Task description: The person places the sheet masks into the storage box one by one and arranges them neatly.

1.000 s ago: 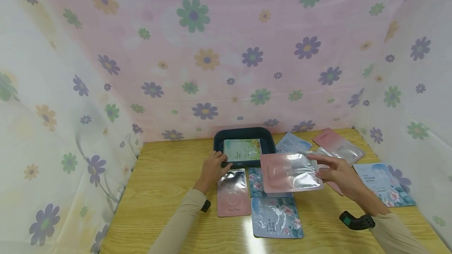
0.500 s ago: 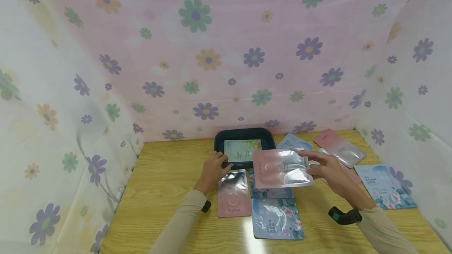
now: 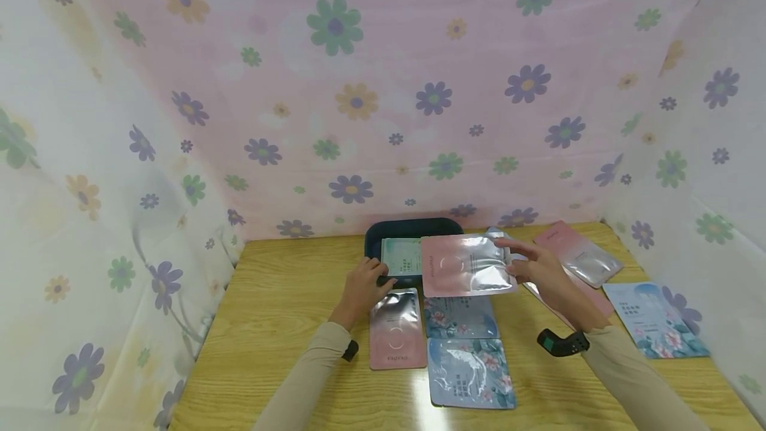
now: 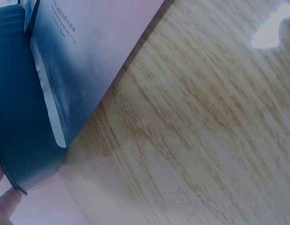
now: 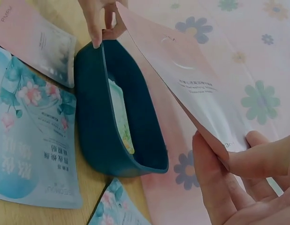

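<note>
My right hand (image 3: 547, 278) pinches one end of a pink-and-silver face mask packet (image 3: 467, 265), thumb on one face and fingers on the other. In the head view the packet overlaps the right front of a dark teal bin (image 3: 413, 226). The right wrist view shows it tilted beside the bin's opening. My left hand (image 3: 361, 288) grips the bin's near rim at the left corner, with fingertips (image 4: 10, 199) showing in the left wrist view. Inside the bin lies a green packet (image 3: 397, 257), partly hidden by the held one.
In front of the bin lie another pink packet (image 3: 397, 329) and two blue floral packets (image 3: 461, 316), (image 3: 471, 373). At the right are more pink-and-silver packets (image 3: 578, 253) and a blue floral packet (image 3: 653, 320). A flower-printed curtain (image 3: 383, 118) stands behind the table (image 3: 269, 324).
My right hand has moved left and farther back, bringing the pink packet from right of the bin to over its right front. My left hand stays on the rim.
</note>
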Motion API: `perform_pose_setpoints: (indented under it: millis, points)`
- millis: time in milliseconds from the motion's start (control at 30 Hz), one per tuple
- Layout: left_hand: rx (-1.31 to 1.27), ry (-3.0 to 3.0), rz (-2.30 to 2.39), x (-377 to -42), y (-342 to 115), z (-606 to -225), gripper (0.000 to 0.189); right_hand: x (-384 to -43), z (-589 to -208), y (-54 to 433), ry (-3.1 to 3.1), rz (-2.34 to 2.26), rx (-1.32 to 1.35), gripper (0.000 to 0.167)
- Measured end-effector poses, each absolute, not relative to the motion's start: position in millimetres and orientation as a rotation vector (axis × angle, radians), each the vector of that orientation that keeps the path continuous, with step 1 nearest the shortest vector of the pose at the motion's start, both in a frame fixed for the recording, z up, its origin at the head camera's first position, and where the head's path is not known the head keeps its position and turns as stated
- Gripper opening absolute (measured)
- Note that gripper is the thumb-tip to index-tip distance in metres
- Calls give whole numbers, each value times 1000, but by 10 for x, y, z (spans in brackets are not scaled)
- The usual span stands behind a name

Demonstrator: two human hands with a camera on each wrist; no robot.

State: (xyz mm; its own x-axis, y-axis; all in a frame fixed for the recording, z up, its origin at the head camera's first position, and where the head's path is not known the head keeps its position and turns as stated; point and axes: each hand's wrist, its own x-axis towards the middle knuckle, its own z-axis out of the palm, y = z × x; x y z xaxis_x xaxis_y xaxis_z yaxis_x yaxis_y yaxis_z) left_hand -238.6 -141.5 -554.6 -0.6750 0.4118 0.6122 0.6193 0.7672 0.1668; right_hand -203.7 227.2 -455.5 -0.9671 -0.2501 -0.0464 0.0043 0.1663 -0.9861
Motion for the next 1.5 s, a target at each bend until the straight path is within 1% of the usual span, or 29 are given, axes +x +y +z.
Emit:
perform_pose_setpoints:
  millis: [367, 667, 900, 1133, 1367, 1500]
  points:
    - [-768, -2425, -493, -2388, -1427, -5546, 22, -2280, -4584, 2066, 2229, -1908, -61, 50]
    - [-794, -2395, -485, -2391, -1436, -5571, 22, -2567, -4756, 1851, 2227, -1929, 15, 48]
    - [-796, -2398, -496, -2413, -1436, -5547, 22, -2789, -4827, 1652, 2195, -1952, 70, 50]
    - [-795, -2421, -504, -2412, -1434, -5536, 23, -2952, -4911, 1486, 2186, -1950, 120, 52]
    - [-790, -2428, -491, -2420, -1439, -5562, 24, -3095, -5077, 1347, 2185, -1943, 155, 55]
    - [-777, -2420, -502, -2414, -1434, -5570, 23, -3146, -5143, 1261, 2168, -1948, 229, 55]
